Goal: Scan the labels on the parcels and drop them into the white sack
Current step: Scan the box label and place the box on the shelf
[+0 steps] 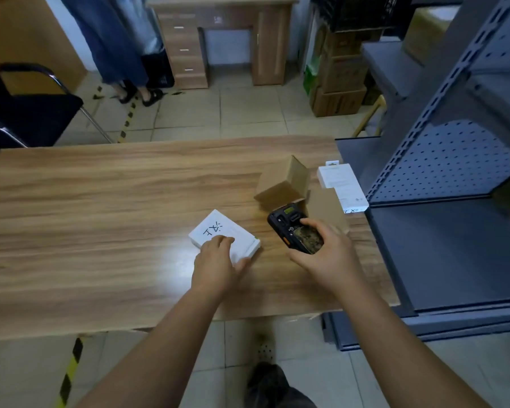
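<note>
Left hand (215, 260), forearm stretched forward from the lower edge, palm down over the near corner of the white parcel (223, 232). Fingers curled onto the parcel's top face, thumb pressed against its near right edge: a pinching grasp, parcel flat on the wooden table (100, 216). Black handwriting on the parcel's top, just beyond the fingertips.

Right hand (324, 254), forearm angled in from the lower right, wrapped round the black handheld scanner (295, 231). Index finger laid across the scanner's back, thumb along its left edge, remaining fingers clasped round its right side, scanner's head end beyond the fingertips.

Just beyond the right hand's fingers, two brown cardboard boxes (283, 184), touching each other, the nearer partly hidden behind the scanner. Farther right of them, a second white parcel (340, 184) flat at the table's edge, beside the grey metal shelving (454, 172).

No white sack anywhere in view.
</note>
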